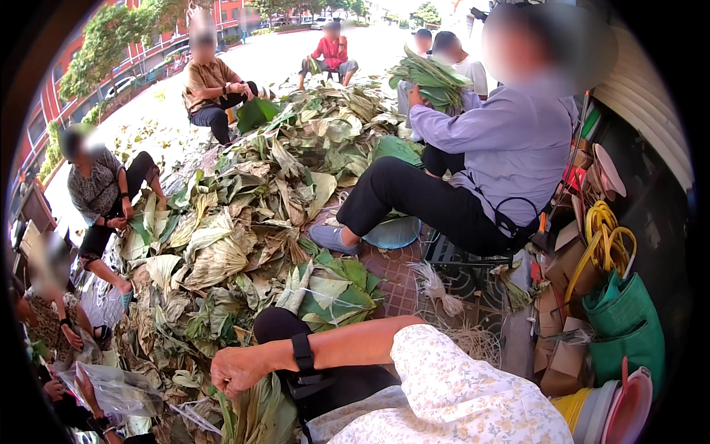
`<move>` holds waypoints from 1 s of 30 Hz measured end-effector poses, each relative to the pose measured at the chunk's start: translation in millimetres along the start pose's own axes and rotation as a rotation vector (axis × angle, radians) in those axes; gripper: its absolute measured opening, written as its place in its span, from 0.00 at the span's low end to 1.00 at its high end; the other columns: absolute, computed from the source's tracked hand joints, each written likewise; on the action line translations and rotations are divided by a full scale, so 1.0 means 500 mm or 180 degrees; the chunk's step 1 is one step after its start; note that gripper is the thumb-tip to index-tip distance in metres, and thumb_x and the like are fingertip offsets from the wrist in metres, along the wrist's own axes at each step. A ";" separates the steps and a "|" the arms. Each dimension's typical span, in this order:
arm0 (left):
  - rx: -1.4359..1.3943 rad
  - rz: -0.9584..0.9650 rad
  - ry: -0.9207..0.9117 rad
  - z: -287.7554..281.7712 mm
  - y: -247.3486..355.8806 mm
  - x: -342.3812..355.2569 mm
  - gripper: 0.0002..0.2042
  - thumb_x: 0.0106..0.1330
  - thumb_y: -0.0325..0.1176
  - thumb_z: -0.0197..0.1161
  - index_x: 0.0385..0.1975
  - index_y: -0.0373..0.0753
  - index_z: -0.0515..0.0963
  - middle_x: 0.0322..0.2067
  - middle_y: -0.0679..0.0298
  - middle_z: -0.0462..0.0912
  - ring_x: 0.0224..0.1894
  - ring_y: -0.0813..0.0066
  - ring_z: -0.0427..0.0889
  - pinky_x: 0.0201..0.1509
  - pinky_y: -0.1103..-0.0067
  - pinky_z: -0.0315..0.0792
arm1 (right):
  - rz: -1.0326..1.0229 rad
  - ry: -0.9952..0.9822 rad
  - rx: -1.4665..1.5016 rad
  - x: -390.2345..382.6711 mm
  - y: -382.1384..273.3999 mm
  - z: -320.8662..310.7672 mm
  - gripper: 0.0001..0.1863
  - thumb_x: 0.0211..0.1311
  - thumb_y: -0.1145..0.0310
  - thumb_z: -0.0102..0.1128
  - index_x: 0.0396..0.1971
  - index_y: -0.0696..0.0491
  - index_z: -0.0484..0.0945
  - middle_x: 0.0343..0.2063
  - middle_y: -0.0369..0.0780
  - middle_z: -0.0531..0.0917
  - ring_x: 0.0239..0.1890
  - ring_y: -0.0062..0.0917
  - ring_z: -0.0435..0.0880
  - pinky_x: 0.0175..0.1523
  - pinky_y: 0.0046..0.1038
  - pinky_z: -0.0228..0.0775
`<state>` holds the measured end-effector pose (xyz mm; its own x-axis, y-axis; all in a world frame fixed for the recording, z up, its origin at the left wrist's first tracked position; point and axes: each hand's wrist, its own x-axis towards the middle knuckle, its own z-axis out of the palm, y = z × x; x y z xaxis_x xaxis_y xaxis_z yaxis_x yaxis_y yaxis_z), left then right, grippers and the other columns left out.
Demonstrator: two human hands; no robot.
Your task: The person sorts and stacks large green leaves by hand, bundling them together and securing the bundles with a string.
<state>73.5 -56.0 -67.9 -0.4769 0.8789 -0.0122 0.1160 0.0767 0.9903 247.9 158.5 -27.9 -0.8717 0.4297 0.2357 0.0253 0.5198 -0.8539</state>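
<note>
My right hand [235,368] reaches across to the left from a floral sleeve, a black band on its wrist. Its fingers are curled over a bunch of long green leaves [260,414] that stands at my lap, above my black-clad knee [279,324]. My left hand is out of sight. In front of me spreads a big heap of green and dried brown leaves [244,222], with a tied bundle of green leaves [333,292] just beyond my knee.
Several people sit around the heap. One in a lilac shirt [510,140] holds a leaf bunch [433,78]. A blue basin [392,233], straw ties [438,287], green bag [625,325], yellow hose [606,237], stacked basins [614,414] and a plastic bag [118,385] lie around.
</note>
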 end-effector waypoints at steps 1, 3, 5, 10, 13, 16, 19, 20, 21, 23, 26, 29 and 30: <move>0.0016 0.0004 -0.0016 0.001 -0.001 0.002 0.33 0.43 0.21 0.63 0.54 0.31 0.61 0.47 0.57 0.72 0.49 0.66 0.72 0.56 0.73 0.63 | -0.0040 0.0207 -0.0042 0.000 0.003 0.003 0.09 0.36 0.70 0.61 0.18 0.60 0.75 0.15 0.45 0.74 0.20 0.36 0.74 0.26 0.33 0.61; 0.0038 0.0018 -0.0025 0.005 -0.005 0.005 0.33 0.44 0.21 0.63 0.54 0.31 0.61 0.47 0.57 0.72 0.49 0.66 0.72 0.56 0.73 0.63 | -0.0124 0.0603 -0.0137 0.001 0.009 0.005 0.09 0.38 0.70 0.61 0.18 0.60 0.75 0.15 0.45 0.74 0.20 0.37 0.74 0.26 0.33 0.61; 0.0120 0.0009 0.0008 0.010 -0.001 0.004 0.33 0.44 0.21 0.63 0.54 0.31 0.61 0.47 0.57 0.72 0.49 0.66 0.72 0.56 0.73 0.62 | -0.0233 0.0765 -0.0139 -0.003 0.013 0.002 0.10 0.40 0.69 0.62 0.18 0.61 0.73 0.16 0.45 0.74 0.20 0.38 0.73 0.26 0.33 0.61; 0.0173 0.0023 0.0073 0.008 -0.003 0.005 0.32 0.44 0.21 0.63 0.54 0.31 0.61 0.47 0.57 0.72 0.48 0.67 0.71 0.56 0.74 0.62 | -0.0117 0.1263 0.0340 -0.008 0.005 0.015 0.10 0.46 0.70 0.61 0.17 0.61 0.72 0.13 0.41 0.72 0.16 0.25 0.70 0.23 0.28 0.59; 0.0205 0.0024 0.0169 -0.003 -0.012 -0.002 0.32 0.44 0.21 0.63 0.54 0.31 0.61 0.47 0.58 0.72 0.48 0.67 0.71 0.56 0.74 0.62 | 0.0448 0.1615 0.0738 -0.010 -0.007 0.006 0.11 0.51 0.70 0.60 0.17 0.61 0.71 0.11 0.36 0.70 0.16 0.15 0.66 0.22 0.24 0.58; 0.0285 0.0033 0.0349 -0.030 -0.032 -0.014 0.32 0.44 0.21 0.63 0.54 0.31 0.61 0.47 0.58 0.72 0.48 0.67 0.71 0.57 0.74 0.61 | 0.0907 0.1728 0.1034 -0.005 -0.005 -0.010 0.11 0.54 0.68 0.58 0.18 0.60 0.74 0.12 0.32 0.72 0.18 0.10 0.66 0.21 0.20 0.58; 0.0195 0.0019 0.0460 -0.068 -0.049 -0.033 0.32 0.44 0.21 0.63 0.54 0.31 0.61 0.47 0.58 0.72 0.48 0.67 0.71 0.57 0.74 0.61 | 0.0929 0.2185 0.2157 -0.012 0.073 -0.039 0.10 0.59 0.65 0.55 0.25 0.56 0.75 0.16 0.31 0.74 0.17 0.11 0.68 0.20 0.15 0.57; -0.0081 -0.0060 0.0409 -0.072 -0.046 -0.035 0.33 0.44 0.22 0.64 0.54 0.31 0.61 0.47 0.58 0.72 0.48 0.67 0.71 0.56 0.74 0.61 | 0.1087 0.2267 0.2281 -0.017 0.067 -0.061 0.09 0.60 0.65 0.53 0.26 0.55 0.75 0.18 0.31 0.75 0.16 0.10 0.68 0.19 0.13 0.56; -0.0352 -0.0123 0.0215 -0.062 -0.037 -0.019 0.34 0.44 0.22 0.65 0.55 0.32 0.60 0.47 0.58 0.72 0.49 0.66 0.71 0.56 0.73 0.62 | 0.0918 0.2623 0.2321 -0.044 0.072 -0.094 0.09 0.61 0.66 0.51 0.26 0.54 0.75 0.22 0.33 0.77 0.17 0.10 0.69 0.20 0.12 0.56; -0.0749 -0.0069 0.0098 -0.046 -0.026 -0.018 0.40 0.41 0.21 0.69 0.58 0.33 0.56 0.48 0.54 0.71 0.50 0.64 0.72 0.55 0.70 0.64 | 0.0729 0.2978 0.2371 -0.046 0.071 -0.111 0.09 0.60 0.68 0.52 0.25 0.57 0.75 0.19 0.35 0.77 0.13 0.11 0.65 0.16 0.13 0.54; -0.1042 -0.0026 0.0210 -0.052 -0.028 -0.027 0.41 0.41 0.20 0.69 0.58 0.33 0.55 0.48 0.54 0.71 0.49 0.63 0.73 0.55 0.69 0.66 | 0.0475 0.2262 0.2655 -0.028 0.039 -0.102 0.09 0.62 0.68 0.50 0.32 0.59 0.74 0.21 0.36 0.78 0.18 0.12 0.71 0.18 0.13 0.59; -0.1221 -0.0119 0.0179 -0.037 -0.016 -0.024 0.42 0.41 0.21 0.70 0.59 0.34 0.54 0.48 0.54 0.71 0.48 0.63 0.74 0.54 0.69 0.67 | 0.0711 0.1379 0.2229 -0.025 -0.003 -0.082 0.07 0.59 0.69 0.54 0.30 0.57 0.75 0.20 0.33 0.76 0.20 0.11 0.70 0.22 0.13 0.60; -0.1231 -0.0056 0.0088 -0.041 -0.021 -0.020 0.41 0.41 0.21 0.70 0.58 0.34 0.54 0.48 0.53 0.71 0.47 0.64 0.74 0.54 0.70 0.68 | 0.0394 0.1272 0.1151 -0.016 -0.011 -0.065 0.06 0.55 0.71 0.59 0.29 0.57 0.76 0.19 0.30 0.74 0.21 0.10 0.67 0.25 0.14 0.59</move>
<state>59.2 -75.5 -75.2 -0.4997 0.8657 -0.0310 -0.2269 -0.0962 0.9692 270.7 176.1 -10.1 -0.6176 0.7548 0.2211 -0.1152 0.1913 -0.9747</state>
